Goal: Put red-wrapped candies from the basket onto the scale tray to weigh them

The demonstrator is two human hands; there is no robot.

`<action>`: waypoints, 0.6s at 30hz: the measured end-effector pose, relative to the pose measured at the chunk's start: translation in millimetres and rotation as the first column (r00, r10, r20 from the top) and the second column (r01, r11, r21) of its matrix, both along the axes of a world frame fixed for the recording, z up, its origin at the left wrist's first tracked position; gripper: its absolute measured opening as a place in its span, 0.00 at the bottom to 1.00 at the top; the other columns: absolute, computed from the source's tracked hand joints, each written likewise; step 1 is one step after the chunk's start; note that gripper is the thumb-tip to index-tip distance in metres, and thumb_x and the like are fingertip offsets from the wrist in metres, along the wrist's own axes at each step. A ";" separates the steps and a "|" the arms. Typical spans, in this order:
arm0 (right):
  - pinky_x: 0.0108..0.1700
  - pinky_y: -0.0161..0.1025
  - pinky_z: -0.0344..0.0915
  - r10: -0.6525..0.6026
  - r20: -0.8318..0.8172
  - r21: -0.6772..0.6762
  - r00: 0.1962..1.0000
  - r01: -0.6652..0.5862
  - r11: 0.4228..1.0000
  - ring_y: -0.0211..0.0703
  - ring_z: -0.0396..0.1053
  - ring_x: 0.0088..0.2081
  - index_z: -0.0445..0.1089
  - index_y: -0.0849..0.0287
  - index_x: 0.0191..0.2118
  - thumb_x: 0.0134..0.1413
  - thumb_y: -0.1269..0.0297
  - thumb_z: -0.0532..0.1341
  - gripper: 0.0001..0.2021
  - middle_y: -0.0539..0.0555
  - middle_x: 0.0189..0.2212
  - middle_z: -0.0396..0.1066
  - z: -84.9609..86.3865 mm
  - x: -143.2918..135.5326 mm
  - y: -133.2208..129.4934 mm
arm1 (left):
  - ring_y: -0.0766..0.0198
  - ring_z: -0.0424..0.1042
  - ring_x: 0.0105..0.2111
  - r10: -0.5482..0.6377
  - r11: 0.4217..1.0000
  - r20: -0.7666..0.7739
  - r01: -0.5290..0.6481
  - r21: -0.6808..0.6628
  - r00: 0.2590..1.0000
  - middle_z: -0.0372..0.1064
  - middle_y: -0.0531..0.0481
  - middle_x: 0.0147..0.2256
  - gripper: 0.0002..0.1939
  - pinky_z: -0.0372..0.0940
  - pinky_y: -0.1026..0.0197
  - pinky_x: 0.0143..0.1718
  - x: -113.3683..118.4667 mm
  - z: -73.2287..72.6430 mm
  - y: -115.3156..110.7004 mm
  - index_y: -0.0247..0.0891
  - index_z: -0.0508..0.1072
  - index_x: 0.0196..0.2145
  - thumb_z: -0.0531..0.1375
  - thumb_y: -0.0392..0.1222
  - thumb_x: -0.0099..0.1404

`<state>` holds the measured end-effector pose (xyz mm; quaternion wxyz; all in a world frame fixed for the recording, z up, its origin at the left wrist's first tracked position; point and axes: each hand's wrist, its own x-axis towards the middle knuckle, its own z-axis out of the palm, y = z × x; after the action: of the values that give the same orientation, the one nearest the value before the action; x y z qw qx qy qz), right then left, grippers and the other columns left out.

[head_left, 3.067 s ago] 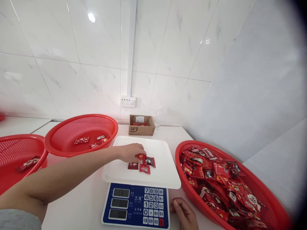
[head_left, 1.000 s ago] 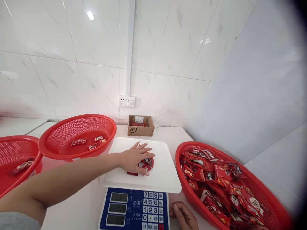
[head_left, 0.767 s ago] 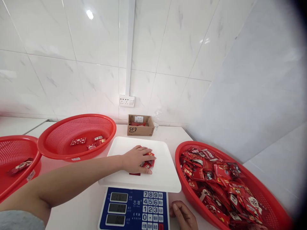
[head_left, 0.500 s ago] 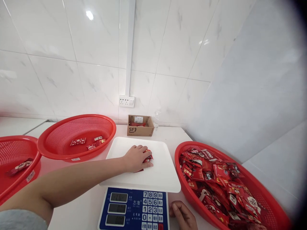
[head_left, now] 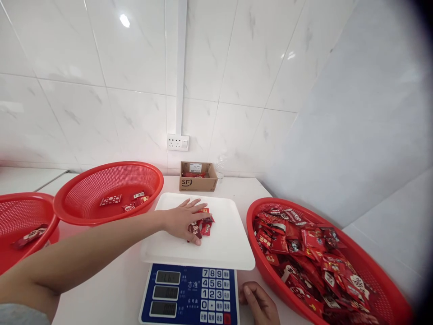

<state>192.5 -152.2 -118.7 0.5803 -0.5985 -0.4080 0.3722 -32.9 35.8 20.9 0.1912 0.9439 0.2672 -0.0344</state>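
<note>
Fingers spread, my left hand (head_left: 181, 221) is over the white tray (head_left: 228, 248) of a weighing scale. Beside and partly under its fingers lie a few small red candy packets (head_left: 204, 227), some hidden by the hand. Below the tray, the scale's blue panel (head_left: 194, 304) carries number keys and small displays. My right hand (head_left: 259, 301) is low beside the panel's right edge, fingers curled in; their inside is hidden. Close by on the right stands a red basket (head_left: 251, 216) heaped with red wrapped candies (head_left: 304, 257).
A second red basket (head_left: 81, 194) at the back left holds a few packets. At the far left, another red basket (head_left: 20, 203) contains a packet. A small cardboard box (head_left: 199, 184) with red packets stands behind the scale, below a wall socket (head_left: 178, 142).
My left hand has opened and shifted slightly left, leaving the red candy packets spread on the scale tray. My right hand has stayed nearly still.
</note>
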 end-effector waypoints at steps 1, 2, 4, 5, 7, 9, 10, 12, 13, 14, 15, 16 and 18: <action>0.29 0.36 0.59 -0.004 0.002 0.007 1.000 0.004 1.000 0.42 0.62 0.24 0.66 0.56 0.18 0.45 0.43 0.61 0.21 0.49 0.17 0.63 0.3 -0.3 0.2 | 0.44 0.27 0.64 -0.001 1.000 0.023 0.001 0.002 1.000 0.35 0.46 0.66 0.45 0.31 0.39 0.61 1.6 -3.4 -1.5 0.51 0.48 0.63 0.57 0.68 0.54; 0.28 0.36 0.59 -0.007 0.002 0.013 1.000 0.007 1.000 0.42 0.62 0.23 0.66 0.57 0.18 0.45 0.43 0.61 0.21 0.49 0.17 0.63 0.5 -0.6 0.3 | 0.44 0.28 0.64 0.010 1.000 0.042 -0.010 0.004 0.999 0.36 0.46 0.66 0.43 0.32 0.38 0.61 3.6 -6.6 -3.5 0.51 0.49 0.63 0.56 0.67 0.54; 0.28 0.35 0.59 -0.010 0.002 0.016 1.000 0.010 1.000 0.41 0.62 0.23 0.66 0.57 0.18 0.45 0.43 0.61 0.21 0.49 0.17 0.63 0.3 -0.8 0.4 | 0.43 0.28 0.64 0.053 0.999 0.061 -0.054 0.006 0.997 0.37 0.45 0.66 0.42 0.34 0.38 0.60 7.8 -10.9 -7.7 0.50 0.48 0.63 0.55 0.66 0.57; 0.28 0.35 0.59 -0.010 0.004 0.015 1.000 0.010 1.000 0.41 0.62 0.23 0.66 0.57 0.18 0.45 0.43 0.61 0.21 0.49 0.17 0.63 -0.1 -0.7 0.3 | 0.44 0.28 0.64 0.079 0.997 0.064 -0.079 0.003 0.995 0.36 0.45 0.66 0.41 0.34 0.38 0.60 9.5 -11.7 -9.5 0.49 0.47 0.64 0.54 0.66 0.58; 0.28 0.35 0.59 -0.008 0.005 0.010 1.000 0.008 1.000 0.41 0.62 0.23 0.66 0.57 0.18 0.45 0.43 0.61 0.21 0.49 0.17 0.62 -1.1 -0.1 0.2 | 0.45 0.28 0.65 0.125 0.992 0.057 -0.124 -0.024 0.990 0.34 0.43 0.66 0.42 0.35 0.39 0.61 11.1 -10.8 -11.6 0.45 0.42 0.65 0.51 0.66 0.60; 0.28 0.35 0.59 -0.002 -0.003 0.009 1.000 0.002 1.000 0.41 0.61 0.23 0.65 0.57 0.18 0.45 0.43 0.61 0.21 0.49 0.17 0.62 -2.2 0.5 0.1 | 0.48 0.30 0.65 0.174 0.983 0.059 -0.170 -0.071 0.983 0.32 0.42 0.66 0.43 0.37 0.43 0.62 9.7 -8.1 -10.9 0.41 0.39 0.65 0.48 0.66 0.62; 0.28 0.35 0.59 0.001 -0.006 0.009 1.000 -0.001 1.000 0.40 0.61 0.23 0.65 0.57 0.18 0.46 0.44 0.61 0.21 0.49 0.17 0.62 -2.7 0.8 0.0 | 0.49 0.31 0.65 0.200 0.977 0.065 -0.193 -0.090 0.978 0.33 0.41 0.66 0.42 0.39 0.45 0.62 7.9 -6.7 -9.6 0.40 0.39 0.65 0.46 0.65 0.63; 0.28 0.35 0.58 0.002 -0.004 0.006 1.000 -0.002 1.000 0.40 0.61 0.23 0.65 0.57 0.18 0.46 0.44 0.61 0.21 0.49 0.17 0.62 -3.3 1.1 0.1 | 0.50 0.35 0.65 0.248 0.965 0.078 -0.239 -0.105 0.966 0.37 0.41 0.66 0.39 0.44 0.48 0.61 2.7 -5.0 -5.5 0.40 0.39 0.65 0.45 0.63 0.65; 0.28 0.35 0.58 0.000 0.000 0.004 1.000 0.000 1.000 0.40 0.61 0.23 0.65 0.57 0.18 0.46 0.44 0.61 0.21 0.48 0.17 0.61 -3.4 1.0 0.1 | 0.51 0.36 0.65 0.268 0.960 0.082 -0.259 -0.102 0.960 0.39 0.41 0.65 0.37 0.46 0.48 0.60 -0.3 -4.8 -3.1 0.41 0.40 0.65 0.45 0.61 0.66; 0.28 0.35 0.58 -0.003 0.001 0.003 1.000 0.003 1.000 0.41 0.61 0.23 0.65 0.57 0.18 0.46 0.44 0.61 0.21 0.48 0.17 0.61 -3.5 0.9 0.2 | 0.50 0.38 0.64 0.284 0.956 0.083 -0.276 -0.096 0.955 0.41 0.41 0.65 0.35 0.48 0.48 0.60 -3.3 -5.1 -0.8 0.41 0.41 0.65 0.44 0.60 0.66; 0.28 0.35 0.59 -0.005 0.002 0.004 1.000 0.005 1.000 0.41 0.61 0.23 0.65 0.57 0.18 0.46 0.44 0.60 0.21 0.48 0.17 0.61 -3.4 0.8 0.2 | 0.51 0.41 0.64 0.297 0.953 0.083 -0.289 -0.089 0.951 0.43 0.41 0.64 0.34 0.49 0.49 0.59 -6.3 -5.7 1.3 0.42 0.41 0.65 0.44 0.58 0.67; 0.27 0.35 0.59 -0.007 0.004 0.005 1.000 0.007 1.000 0.41 0.61 0.23 0.65 0.57 0.18 0.46 0.44 0.60 0.21 0.49 0.17 0.62 -3.3 0.7 0.2 | 0.51 0.45 0.63 0.308 0.950 0.086 -0.301 -0.084 0.947 0.46 0.42 0.64 0.33 0.51 0.50 0.58 -9.1 -6.5 3.0 0.42 0.42 0.65 0.45 0.56 0.67; 0.28 0.35 0.59 -0.007 0.010 0.008 1.000 0.007 1.000 0.41 0.61 0.23 0.65 0.57 0.19 0.47 0.44 0.60 0.21 0.49 0.17 0.62 -3.2 0.5 0.1 | 0.54 0.51 0.61 0.328 0.944 0.096 -0.322 -0.072 0.940 0.50 0.43 0.62 0.30 0.54 0.53 0.56 -13.6 -8.4 5.6 0.42 0.45 0.64 0.46 0.52 0.67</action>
<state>193.0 -152.1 -121.9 0.5818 -0.5995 -0.4105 0.3655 -46.5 41.4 12.5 0.2343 0.8816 0.4078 0.0408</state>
